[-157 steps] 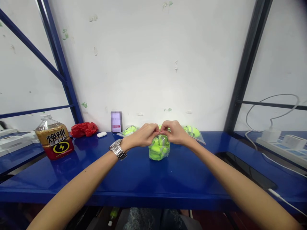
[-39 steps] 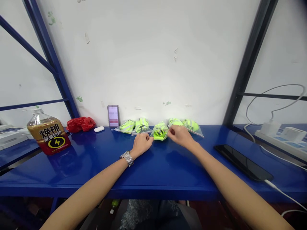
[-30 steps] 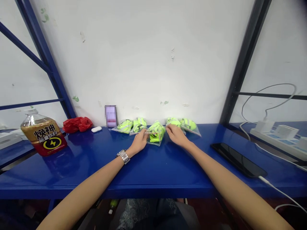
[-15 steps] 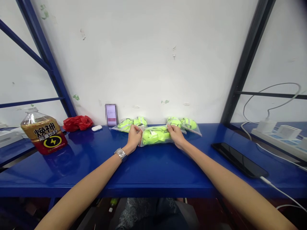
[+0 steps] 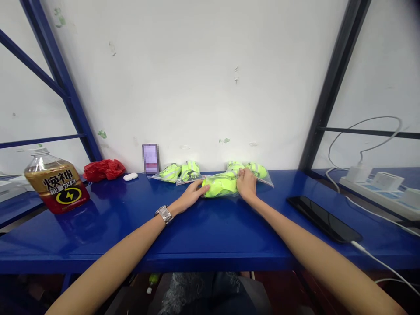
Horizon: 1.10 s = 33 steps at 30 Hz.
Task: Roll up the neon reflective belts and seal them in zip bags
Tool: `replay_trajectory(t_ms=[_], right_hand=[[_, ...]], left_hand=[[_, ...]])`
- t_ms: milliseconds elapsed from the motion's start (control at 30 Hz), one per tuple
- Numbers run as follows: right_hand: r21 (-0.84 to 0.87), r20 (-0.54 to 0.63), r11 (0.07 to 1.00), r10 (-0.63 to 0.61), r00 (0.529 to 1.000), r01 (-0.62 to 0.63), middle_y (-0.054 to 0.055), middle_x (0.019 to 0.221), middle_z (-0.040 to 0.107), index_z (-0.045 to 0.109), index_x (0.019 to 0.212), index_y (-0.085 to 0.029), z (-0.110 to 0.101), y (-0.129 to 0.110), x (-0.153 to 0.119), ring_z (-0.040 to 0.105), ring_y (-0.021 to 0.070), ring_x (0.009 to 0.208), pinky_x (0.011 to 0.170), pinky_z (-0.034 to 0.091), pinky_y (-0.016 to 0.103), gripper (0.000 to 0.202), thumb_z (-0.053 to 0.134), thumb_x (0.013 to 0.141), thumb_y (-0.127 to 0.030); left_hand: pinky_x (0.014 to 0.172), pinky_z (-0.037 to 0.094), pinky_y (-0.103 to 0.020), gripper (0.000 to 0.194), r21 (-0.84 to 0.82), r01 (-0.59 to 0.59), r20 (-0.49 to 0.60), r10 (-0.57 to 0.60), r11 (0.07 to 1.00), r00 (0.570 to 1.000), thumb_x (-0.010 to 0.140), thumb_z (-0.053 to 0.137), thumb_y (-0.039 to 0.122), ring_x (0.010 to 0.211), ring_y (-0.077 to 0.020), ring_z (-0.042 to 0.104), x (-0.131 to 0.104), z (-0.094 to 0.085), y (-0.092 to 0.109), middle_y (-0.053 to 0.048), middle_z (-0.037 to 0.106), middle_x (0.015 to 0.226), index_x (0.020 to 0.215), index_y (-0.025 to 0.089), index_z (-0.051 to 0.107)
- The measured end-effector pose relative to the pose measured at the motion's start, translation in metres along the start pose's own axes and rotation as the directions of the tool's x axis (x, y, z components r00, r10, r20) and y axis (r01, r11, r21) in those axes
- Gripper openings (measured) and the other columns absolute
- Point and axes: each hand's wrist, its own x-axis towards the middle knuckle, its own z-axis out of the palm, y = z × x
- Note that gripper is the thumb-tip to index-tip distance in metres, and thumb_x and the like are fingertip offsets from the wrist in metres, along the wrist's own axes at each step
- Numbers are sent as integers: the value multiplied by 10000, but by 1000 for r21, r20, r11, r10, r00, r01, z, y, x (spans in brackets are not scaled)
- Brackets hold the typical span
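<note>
A clear plastic bag [image 5: 220,185] holds folded fluorescent yellow-green fabric and lies across the middle of the blue table. My left hand [image 5: 194,193] is closed on the bag's left end, thumb on top of it. At the right end, my right hand [image 5: 246,183] pinches the bag, its fingertips pressed together and partly hidden. Behind, against the wall, sit more clear bags of the same fabric with silvery stripes: a pair on the left, including one bag [image 5: 189,171], and a pair on the right, including another bag [image 5: 257,170].
On the left of the blue table [image 5: 210,236] stand a large drink bottle [image 5: 61,181], a crumpled red plastic bag [image 5: 104,169], a white case [image 5: 130,176] and an upright blurred phone [image 5: 150,158]. To the right are a black phone [image 5: 323,218] on a white cable and a power strip [image 5: 377,192].
My left hand has gone from a pinch at the bag's left edge to a wider grip there. My right hand has shifted slightly right. The red-striped edge at the left no longer shows.
</note>
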Motion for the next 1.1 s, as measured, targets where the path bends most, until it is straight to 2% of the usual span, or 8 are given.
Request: replay_trajectory(t_ms=[100, 167, 333, 467, 667, 767, 900, 1100], right_hand=[[5, 21, 999, -36, 999, 36, 66, 668, 561, 485, 732, -209, 2, 1, -2, 494, 222, 651, 618, 307, 314, 291, 302, 937, -305], [14, 34, 998, -63, 997, 63, 56, 670, 562, 477, 729, -210, 3, 1, -1, 494, 215, 654, 623, 313, 308, 299, 296, 940, -321], [39, 34, 995, -94, 995, 92, 54, 680, 574, 451, 706, -215, -1, 3, 5, 506, 209, 662, 625, 331, 304, 307, 283, 936, -330], [74, 16, 992, -102, 995, 100, 55, 671, 582, 430, 675, -222, -6, 3, 5, 517, 203, 645, 631, 351, 307, 301, 289, 923, -319], [130, -48, 986, -97, 994, 102, 43, 631, 571, 421, 646, -230, -9, -2, 0, 501, 195, 611, 617, 362, 306, 292, 321, 904, -324], [198, -41, 975, -99, 994, 105, 34, 617, 567, 429, 648, -230, -10, -6, -1, 509, 193, 611, 613, 374, 300, 297, 331, 907, -338], [287, -60, 950, -112, 992, 124, 22, 605, 558, 431, 658, -230, -12, -16, -5, 516, 188, 618, 618, 386, 291, 291, 335, 910, -340], [325, -51, 926, -187, 981, 193, -1, 576, 522, 414, 652, -233, -13, -27, -6, 501, 172, 601, 623, 384, 278, 314, 324, 927, -356]], left_hand=[[684, 432, -260, 444, 32, -14, 103, 11, 999, 995, 793, 609, 534, 791, -167, 544, -2, -3, -1, -44, 601, 956, 1029, 160, 565], [630, 405, -243, 426, 35, -32, 122, 28, 999, 992, 800, 591, 546, 713, -142, 508, -1, -4, -2, -17, 574, 857, 964, 154, 555], [644, 412, -252, 417, -12, -55, 89, 56, 998, 994, 812, 570, 564, 664, -131, 482, 3, -5, -4, 8, 503, 702, 739, 157, 513], [701, 453, -277, 448, -85, -34, 68, 40, 996, 997, 876, 433, 596, 697, -141, 515, 4, -5, -5, -11, 530, 748, 782, 164, 505], [663, 435, -258, 396, 154, -101, 34, 97, 983, 995, 834, 534, 552, 705, -149, 526, 3, -4, -6, -16, 579, 803, 852, 157, 554], [692, 437, -271, 414, 85, -18, 70, 12, 996, 997, 808, 579, 542, 755, -171, 553, 4, -5, -7, -49, 634, 853, 852, 132, 620], [631, 419, -264, 401, -85, 116, 134, -104, 990, 986, 777, 636, 508, 648, -152, 544, 7, -7, -9, -50, 640, 695, 722, 111, 656], [594, 417, -250, 302, -158, 152, 145, -130, 976, 981, 712, 715, 412, 645, -151, 561, 6, -10, -6, -52, 660, 702, 792, 123, 687]])
